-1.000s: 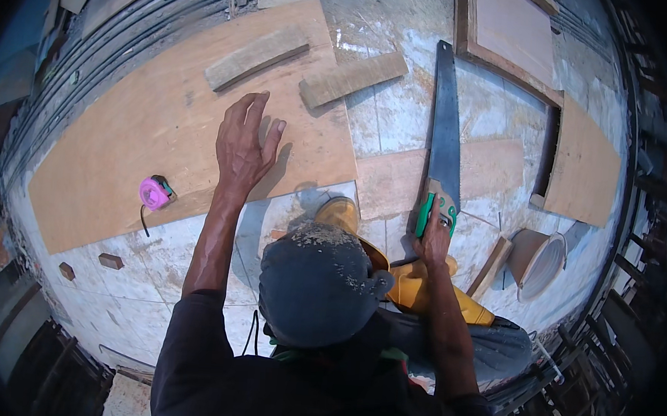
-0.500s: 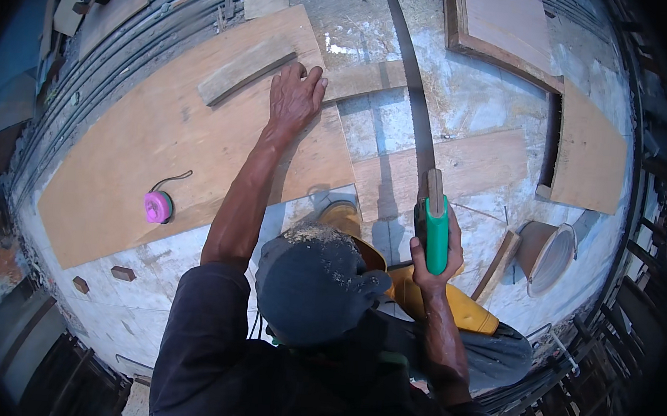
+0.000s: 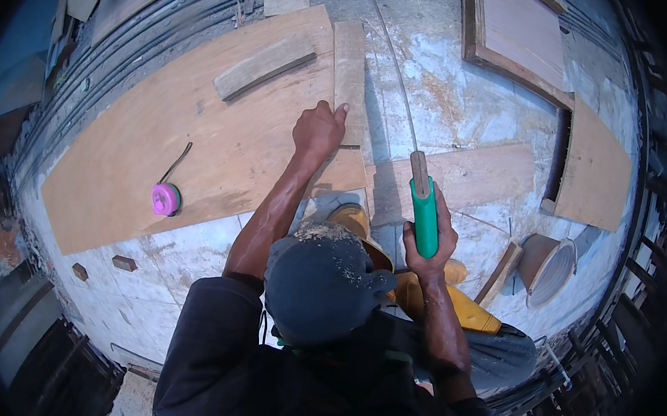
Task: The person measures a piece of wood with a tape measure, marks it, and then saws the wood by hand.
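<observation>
My right hand [image 3: 429, 249] is wrapped round the green handle of a hand saw [image 3: 422, 216]. Its long thin blade points away from me, edge-on, over the pale floor. My left hand [image 3: 321, 132] is closed on the left edge of a short wooden board [image 3: 349, 66], thumb on top. That board points away from me along the right edge of a large plywood sheet [image 3: 162, 119]. On the sheet, left of my hand, lies another wooden block [image 3: 266, 68].
A pink tape measure [image 3: 165, 199] with a black strap lies on the plywood. Two small wood offcuts [image 3: 124, 263] rest on the tiled floor. A bucket [image 3: 544, 265] lies at the right near a framed panel [image 3: 596, 164]. Dark rods [image 3: 128, 47] run along the far left.
The wooden board has turned from lying crosswise to pointing away from me. My left hand has moved nearer and right with it. The saw blade has rolled from broadside to edge-on.
</observation>
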{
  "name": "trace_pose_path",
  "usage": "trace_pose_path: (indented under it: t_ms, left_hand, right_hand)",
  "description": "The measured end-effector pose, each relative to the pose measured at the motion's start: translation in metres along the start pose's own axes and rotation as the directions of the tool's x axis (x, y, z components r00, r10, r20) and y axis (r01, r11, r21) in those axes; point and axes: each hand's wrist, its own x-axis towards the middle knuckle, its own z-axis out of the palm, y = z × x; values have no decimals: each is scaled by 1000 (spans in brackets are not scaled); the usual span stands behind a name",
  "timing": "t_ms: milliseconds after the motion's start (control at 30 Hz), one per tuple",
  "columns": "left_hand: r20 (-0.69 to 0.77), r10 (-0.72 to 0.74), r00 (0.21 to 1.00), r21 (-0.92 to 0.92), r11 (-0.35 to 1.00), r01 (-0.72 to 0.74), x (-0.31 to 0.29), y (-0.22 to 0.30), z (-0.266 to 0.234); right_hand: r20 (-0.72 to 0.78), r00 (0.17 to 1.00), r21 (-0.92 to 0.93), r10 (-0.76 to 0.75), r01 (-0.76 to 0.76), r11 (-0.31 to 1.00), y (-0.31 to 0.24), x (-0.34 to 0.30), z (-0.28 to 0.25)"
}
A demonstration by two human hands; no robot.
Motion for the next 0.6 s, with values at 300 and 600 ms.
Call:
trace_pose_path:
  t_ms: [300,600]
  left_hand:
    - [396,746,535,431,364,-826,78,-4,-45]
    - [650,701,294,580,-207,-788,100,56,-53]
  right_hand:
    - [-21,995,29,97,-96,995,14,-10,-14]
    - [-77,987,-9,144,-145,989,5,-20,-31]
